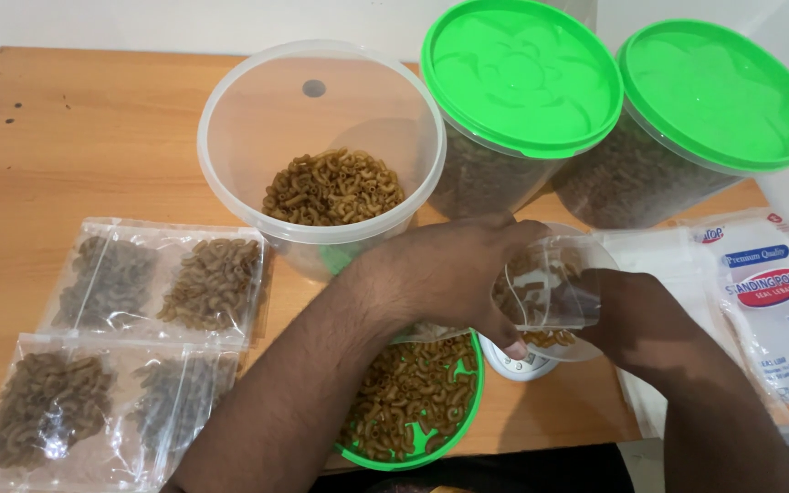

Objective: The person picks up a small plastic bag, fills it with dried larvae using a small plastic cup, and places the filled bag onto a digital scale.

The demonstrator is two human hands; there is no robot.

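Note:
My left hand [449, 274] reaches across and pinches the rim of a small clear plastic pouch [550, 288] that holds some brown elbow pasta. My right hand [636, 319] grips the same pouch from the right side. The pouch hangs over a small white scale [518, 363], mostly hidden beneath it. Under my left forearm lies a green lid [426, 438] turned upside down and heaped with loose pasta. An open clear tub [321, 137] behind my hands has pasta in its bottom.
Several filled, sealed pouches [139, 347] lie at the left on the wooden table [66, 128]. Two green-lidded tubs [522, 82] [714, 91] of pasta stand at the back right. A stack of empty pouches [760, 292] lies at the right edge.

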